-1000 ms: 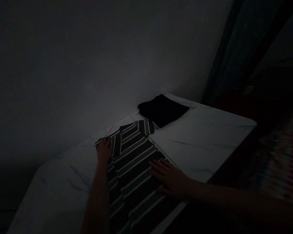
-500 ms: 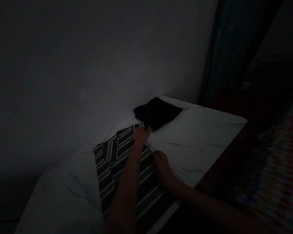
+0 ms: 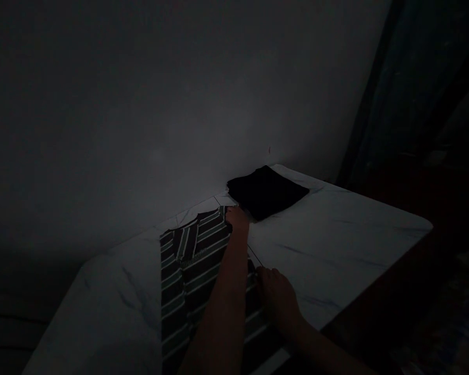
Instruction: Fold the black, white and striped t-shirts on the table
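Striped shirt [image 3: 195,276], dark with pale and green bands, lies spread flat on the bench, its lower part running out of view at the bottom of the frame. Lighting in the room is poor and detail is limited throughout.

A plain wall [image 3: 140,114] rises directly behind the bench, and a dark hanging curtain [image 3: 410,88] occupies the upper right, beyond the bench's far corner. The bench [image 3: 347,260] has a white top with grey, marble-like veining and rounded corners, and its far edge meets the wall. A thin dark line crosses the top along the shirt's right side.

A folded black garment [image 3: 268,191] sits flat on the bench near the wall, just beside the shirt's far corner. No stripes or other markings can be made out on it.

The left hand [image 3: 237,219] is curled closed over the shirt's far corner, next to the black garment, and the left forearm [image 3: 219,312] crosses over the shirt. The right hand [image 3: 277,299] rests at the shirt's right edge, with its fingers [image 3: 263,276] bent down against the cloth. Whether those fingers have hold of the fabric cannot be determined.
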`<state>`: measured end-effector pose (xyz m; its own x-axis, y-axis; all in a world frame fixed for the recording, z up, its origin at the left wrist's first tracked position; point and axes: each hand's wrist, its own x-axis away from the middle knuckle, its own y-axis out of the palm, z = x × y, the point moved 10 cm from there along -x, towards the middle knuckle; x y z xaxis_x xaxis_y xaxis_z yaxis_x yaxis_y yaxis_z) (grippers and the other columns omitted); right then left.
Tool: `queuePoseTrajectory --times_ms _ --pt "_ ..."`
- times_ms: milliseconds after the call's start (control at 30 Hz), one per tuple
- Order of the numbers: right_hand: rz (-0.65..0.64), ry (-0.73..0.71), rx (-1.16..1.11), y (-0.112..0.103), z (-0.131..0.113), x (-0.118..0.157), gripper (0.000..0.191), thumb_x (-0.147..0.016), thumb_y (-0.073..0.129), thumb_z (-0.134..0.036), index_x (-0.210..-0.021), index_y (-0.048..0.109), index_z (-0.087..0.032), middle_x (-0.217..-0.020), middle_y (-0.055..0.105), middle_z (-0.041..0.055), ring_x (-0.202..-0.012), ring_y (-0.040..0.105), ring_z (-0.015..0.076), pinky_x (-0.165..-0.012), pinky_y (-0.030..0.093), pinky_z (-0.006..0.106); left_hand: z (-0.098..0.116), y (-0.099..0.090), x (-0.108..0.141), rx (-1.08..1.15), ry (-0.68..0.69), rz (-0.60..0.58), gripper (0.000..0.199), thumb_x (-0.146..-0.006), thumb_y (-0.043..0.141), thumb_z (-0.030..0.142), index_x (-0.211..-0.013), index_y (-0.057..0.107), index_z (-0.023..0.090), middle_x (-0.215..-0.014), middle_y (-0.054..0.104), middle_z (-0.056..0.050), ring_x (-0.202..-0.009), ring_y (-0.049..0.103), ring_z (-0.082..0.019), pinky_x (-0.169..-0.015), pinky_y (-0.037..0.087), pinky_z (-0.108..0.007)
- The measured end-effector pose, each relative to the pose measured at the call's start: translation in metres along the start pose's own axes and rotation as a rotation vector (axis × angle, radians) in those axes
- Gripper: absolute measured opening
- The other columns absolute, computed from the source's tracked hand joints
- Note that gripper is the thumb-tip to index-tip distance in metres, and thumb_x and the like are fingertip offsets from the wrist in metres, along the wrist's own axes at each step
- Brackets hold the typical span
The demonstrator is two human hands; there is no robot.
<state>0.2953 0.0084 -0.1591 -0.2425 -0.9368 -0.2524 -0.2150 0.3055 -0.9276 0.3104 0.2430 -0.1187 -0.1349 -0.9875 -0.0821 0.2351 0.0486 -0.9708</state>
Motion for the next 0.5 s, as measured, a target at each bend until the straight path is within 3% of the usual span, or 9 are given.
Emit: queuePoseTrajectory --times_ms 133,267,367,500 --pt "-0.056 0.028 0.005 -0.003 0.001 0.001 0.015 -0.094 0.052 -0.009 -0.094 0.063 -0.017 -0.078 0.07 0.0072 -0.076 0.067 0.0216 -0.064 0.039 0.029 -0.004 -0.006 0.001 0.142 -0.001 0.07 0.033 -0.093 0.038 0.006 -0.113 0.064 0.007 -0.117 0.063 -0.024 -0.117 0.06 -0.033 -0.093 0.049 -0.045" --pt "-0.125 0.036 0.007 -0.009 0.001 0.0 0.015 -0.095 0.052 -0.012 -0.1 0.065 -0.018 -0.08 0.072 0.0075 -0.078 0.069 0.0227 -0.065 0.04 0.029 -0.029 -0.019 -0.011 0.362 -0.051 0.092 0.025 -0.088 0.055 0.015 -0.111 0.064 0.013 -0.112 0.068 -0.021 -0.111 0.065 -0.03 -0.09 0.051 -0.039" --pt "-0.195 0.026 -0.1 -0.021 -0.012 -0.004 0.022 -0.097 0.049 -0.016 -0.114 0.063 -0.021 -0.094 0.075 0.0064 -0.085 0.071 0.0217 -0.066 0.043 0.027 -0.079 -0.036 -0.033 0.571 -0.156 0.097 0.026 -0.086 0.061 0.026 -0.108 0.064 0.014 -0.102 0.071 -0.018 -0.103 0.069 -0.03 -0.081 0.053 -0.035" --pt "-0.299 -0.137 -0.244 -0.036 -0.067 -0.007 0.034 -0.099 0.042 -0.017 -0.129 0.055 -0.026 -0.123 0.069 0.0056 -0.091 0.072 0.0192 -0.069 0.047 0.027 -0.176 -0.052 -0.045 0.941 -0.293 0.144 0.023 -0.089 0.054 0.033 -0.098 0.065 0.015 -0.081 0.072 -0.008 -0.082 0.072 -0.023 -0.067 0.055 -0.029"
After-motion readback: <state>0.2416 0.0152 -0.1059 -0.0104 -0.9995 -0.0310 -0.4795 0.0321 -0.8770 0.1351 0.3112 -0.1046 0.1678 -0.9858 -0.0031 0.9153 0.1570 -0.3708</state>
